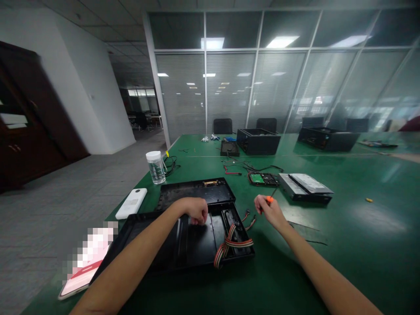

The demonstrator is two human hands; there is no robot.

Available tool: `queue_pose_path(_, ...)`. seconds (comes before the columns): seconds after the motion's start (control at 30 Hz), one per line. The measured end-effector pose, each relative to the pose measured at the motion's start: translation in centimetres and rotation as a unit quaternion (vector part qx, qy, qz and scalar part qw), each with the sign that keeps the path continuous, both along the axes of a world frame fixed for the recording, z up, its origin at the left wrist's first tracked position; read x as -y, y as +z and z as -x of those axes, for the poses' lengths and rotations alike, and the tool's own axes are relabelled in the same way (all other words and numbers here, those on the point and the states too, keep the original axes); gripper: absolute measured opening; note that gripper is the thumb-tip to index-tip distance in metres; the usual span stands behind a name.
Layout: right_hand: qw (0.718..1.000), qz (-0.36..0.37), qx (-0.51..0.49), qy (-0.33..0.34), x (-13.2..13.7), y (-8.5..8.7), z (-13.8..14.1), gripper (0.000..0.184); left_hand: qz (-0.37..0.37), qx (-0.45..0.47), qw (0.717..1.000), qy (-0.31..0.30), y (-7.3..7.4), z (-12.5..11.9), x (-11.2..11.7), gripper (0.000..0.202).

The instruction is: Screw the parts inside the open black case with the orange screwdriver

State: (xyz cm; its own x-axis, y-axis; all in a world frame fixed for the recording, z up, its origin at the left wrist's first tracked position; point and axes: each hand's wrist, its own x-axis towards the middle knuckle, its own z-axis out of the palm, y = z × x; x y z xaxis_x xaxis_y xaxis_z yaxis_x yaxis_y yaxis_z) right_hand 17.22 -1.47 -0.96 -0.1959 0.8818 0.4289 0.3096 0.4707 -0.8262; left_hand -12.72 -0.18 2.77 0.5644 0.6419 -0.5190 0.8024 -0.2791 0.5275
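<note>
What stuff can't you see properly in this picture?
All in the head view:
Whatever may be under the left hand: its own curled fingers hide it.
Most of the orange tool's handle: the right hand covers it.
The top part of the phone: blurry squares hide it.
The writing on the bottle: too small.
The red thing far right: cut off by the picture's edge.

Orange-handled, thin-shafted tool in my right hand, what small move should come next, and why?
Probably turn the orange-handled, thin-shafted tool toward the shallow black rectangular case: your left hand is over that case, while your right hand holds the tool beside it, shaft pointing away.
</note>
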Motion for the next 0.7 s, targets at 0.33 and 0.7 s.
queue_pose_path(0.33, 0.880, -0.160, 0.427, 0.131, 12.4, 2.2, 2.8, 0.027, -0.302, 0.005, 0.953, 0.036, 1.3, 1.6, -2.3, 0.037)
queue_pose_path(0.7, 0.876, -0.141, 0.461, 0.022, 16.9, -3.5, -2.2, 0.054, -0.363, -0.073, 0.921, -0.124, -1.0, 1.9, -3.6, 0.014)
